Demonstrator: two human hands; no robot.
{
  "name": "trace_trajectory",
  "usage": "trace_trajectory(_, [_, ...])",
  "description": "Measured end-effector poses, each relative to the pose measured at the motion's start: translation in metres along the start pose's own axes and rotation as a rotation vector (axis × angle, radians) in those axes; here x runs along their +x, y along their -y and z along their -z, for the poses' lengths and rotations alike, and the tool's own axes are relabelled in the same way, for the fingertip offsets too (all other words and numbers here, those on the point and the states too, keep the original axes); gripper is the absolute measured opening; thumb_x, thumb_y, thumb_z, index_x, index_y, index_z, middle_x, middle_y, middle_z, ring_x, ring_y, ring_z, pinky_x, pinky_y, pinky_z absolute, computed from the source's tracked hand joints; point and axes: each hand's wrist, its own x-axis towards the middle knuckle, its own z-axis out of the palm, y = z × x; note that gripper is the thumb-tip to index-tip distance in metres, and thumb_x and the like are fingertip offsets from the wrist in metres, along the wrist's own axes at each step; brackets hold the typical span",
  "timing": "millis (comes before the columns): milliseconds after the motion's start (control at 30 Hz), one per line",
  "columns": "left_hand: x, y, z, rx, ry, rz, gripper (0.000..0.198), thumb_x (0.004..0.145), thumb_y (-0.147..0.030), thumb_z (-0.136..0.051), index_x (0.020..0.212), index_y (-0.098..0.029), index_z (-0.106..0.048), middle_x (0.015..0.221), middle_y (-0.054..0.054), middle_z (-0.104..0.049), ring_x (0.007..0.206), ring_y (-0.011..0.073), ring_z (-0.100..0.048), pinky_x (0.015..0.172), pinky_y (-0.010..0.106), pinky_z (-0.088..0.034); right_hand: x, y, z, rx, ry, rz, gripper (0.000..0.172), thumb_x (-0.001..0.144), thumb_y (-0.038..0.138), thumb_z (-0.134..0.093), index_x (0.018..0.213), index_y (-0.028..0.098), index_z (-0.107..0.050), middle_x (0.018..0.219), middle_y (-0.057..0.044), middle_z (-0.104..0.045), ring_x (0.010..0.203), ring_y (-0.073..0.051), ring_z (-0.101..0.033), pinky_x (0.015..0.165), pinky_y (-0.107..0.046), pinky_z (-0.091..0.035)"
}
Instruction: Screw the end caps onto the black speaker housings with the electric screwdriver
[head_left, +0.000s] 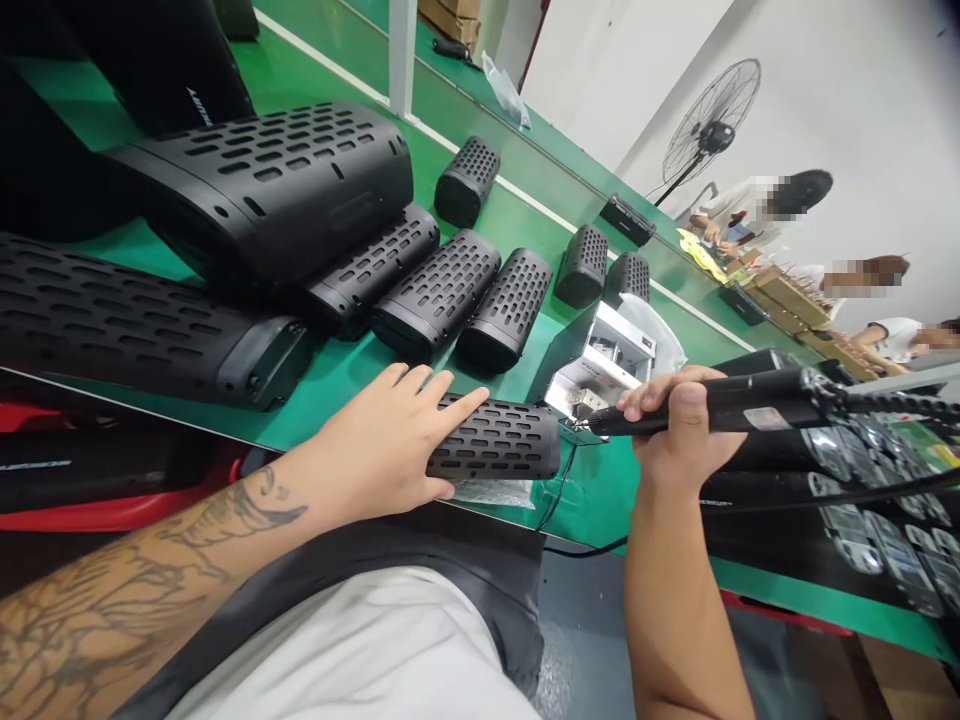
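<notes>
My left hand [403, 437] lies over one end of a black slotted casing [501, 440], with the fingers spread across its far side and the thumb along its near side, steadying it on the green bench. In my right hand [690, 425] is a black electric screwdriver [761, 400], held level with its tip pointing left. That tip is at the front of a silver screw feeder [596, 360], just past the casing's right end; whether it touches the feeder I cannot tell. A clear plastic bag [495, 492] lies partly under the casing.
Several more slotted casings [442, 285] stand and lie beyond my left hand. Dark units with shiny ends [847, 530] are lined up on the right. A cable [592, 550] hangs by the bench edge. Farther off are a fan [712, 130] and several people at work.
</notes>
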Motion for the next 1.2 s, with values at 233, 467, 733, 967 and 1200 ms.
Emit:
trace_trajectory(233, [-0.001,0.003,-0.004,-0.057,0.009,-0.012,0.107,0.085,-0.059,-0.1,0.177,-0.024,-0.057,0.138,0.018,-0.078,0.115,0.0397,-0.076,0.093,0.048,-0.053,-0.031,0.068,-0.033,0.171,0.059,-0.019,0.035,0.094,0.056,-0.099,0.099,0.027,-0.081,0.066,0.006,-0.072,0.047,-0.017,-0.065,0.056,-0.038,-0.064])
trace_trajectory(467, [-0.002,0.002,-0.002,-0.062,0.033,-0.003,0.107,0.089,-0.062,-0.098,0.179,-0.024,-0.056,0.142,0.019,-0.077,0.123,0.0412,-0.075,0.098,0.048,-0.052,-0.062,0.081,-0.088,0.318,0.331,-0.149,0.034,0.096,0.053,-0.098,0.098,0.026,-0.077,0.068,0.008,-0.07,0.047,-0.014,-0.066,0.059,-0.036,-0.066])
trace_trajectory(733, [-0.002,0.002,-0.003,-0.091,0.037,-0.012,0.109,0.089,-0.063,-0.097,0.181,-0.023,-0.054,0.143,0.019,-0.077,0.122,0.0406,-0.074,0.097,0.048,-0.052,-0.058,0.062,-0.096,0.296,0.427,-0.148,0.036,0.098,0.05,-0.096,0.094,0.027,-0.069,0.067,0.009,-0.069,0.047,-0.013,-0.066,0.058,-0.031,-0.065])
trace_trajectory(967, [-0.005,0.001,-0.001,-0.083,0.054,-0.015,0.104,0.094,-0.059,-0.092,0.183,-0.023,-0.051,0.146,0.02,-0.075,0.124,0.0423,-0.074,0.096,0.049,-0.052,-0.057,0.051,-0.099,0.349,0.465,-0.184,0.031,0.099,0.041,-0.095,0.094,0.026,-0.068,0.065,0.009,-0.066,0.046,-0.012,-0.062,0.057,-0.03,-0.065])
trace_trajectory(1200, [-0.003,-0.001,0.004,-0.094,0.071,-0.019,0.101,0.097,-0.055,-0.089,0.183,-0.021,-0.05,0.141,0.02,-0.076,0.121,0.0422,-0.075,0.094,0.049,-0.052,-0.061,0.046,-0.097,0.411,0.561,-0.166,0.03,0.097,0.036,-0.095,0.095,0.027,-0.067,0.067,0.009,-0.064,0.046,-0.011,-0.062,0.053,-0.028,-0.06])
